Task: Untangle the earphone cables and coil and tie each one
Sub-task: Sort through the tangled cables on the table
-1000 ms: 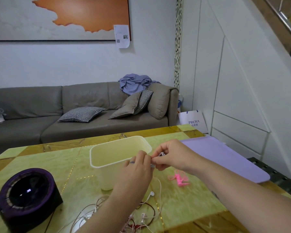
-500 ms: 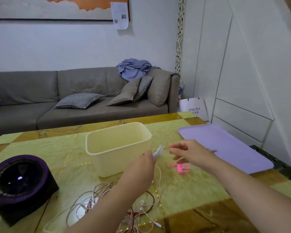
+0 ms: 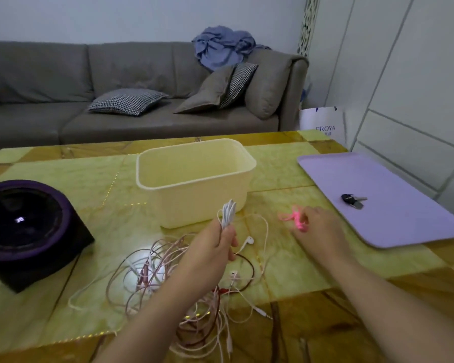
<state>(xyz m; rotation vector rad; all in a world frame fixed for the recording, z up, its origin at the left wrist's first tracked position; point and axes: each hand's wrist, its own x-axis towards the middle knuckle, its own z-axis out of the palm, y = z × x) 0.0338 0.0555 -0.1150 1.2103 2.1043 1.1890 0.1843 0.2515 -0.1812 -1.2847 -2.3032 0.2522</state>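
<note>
White earphone cable bundle (image 3: pixel 227 213), folded, pinched upright in the closed left hand (image 3: pixel 211 254) before the cream bin (image 3: pixel 194 182) mid-table; right hand (image 3: pixel 319 229), fingers loosely spread, touching pink ties (image 3: pixel 295 218); tangled cables (image 3: pixel 168 279) at near edge.

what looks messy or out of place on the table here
The loose earphone cables lie in a knotted heap of white, pink and dark red at the near edge. Only the white bundle in the left hand looks gathered. Nothing spilled or broken.
</note>
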